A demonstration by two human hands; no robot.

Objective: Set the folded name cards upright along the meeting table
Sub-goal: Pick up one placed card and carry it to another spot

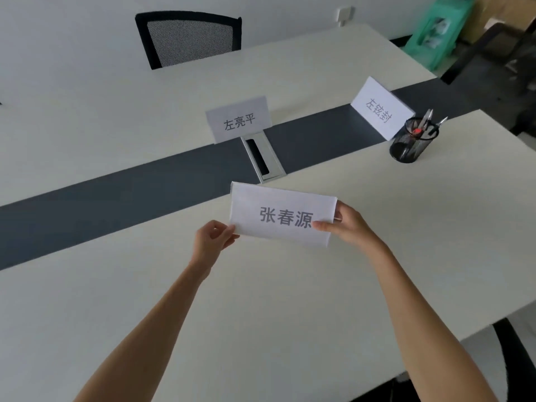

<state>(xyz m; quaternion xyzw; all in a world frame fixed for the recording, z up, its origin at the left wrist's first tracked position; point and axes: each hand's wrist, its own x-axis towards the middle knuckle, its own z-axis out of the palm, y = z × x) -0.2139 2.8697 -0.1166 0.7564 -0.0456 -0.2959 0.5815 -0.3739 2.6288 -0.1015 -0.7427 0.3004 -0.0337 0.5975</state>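
A folded white name card [281, 213] with grey printed characters is held just above the cream meeting table [261, 314], near the dark centre strip. My left hand [213, 239] pinches its lower left corner. My right hand [345, 221] grips its right end. Two other name cards stand upright: one [239, 120] at the far side of the strip, behind the cable port, and one [381, 108] further right, turned at an angle.
A silver cable port [262, 158] is set in the dark strip [116, 198]. A black mesh pen holder [412, 140] with scissors stands at the right. A black mesh chair [188, 39] sits behind the far edge. Green boxes [438, 30] lie on the floor at top right.
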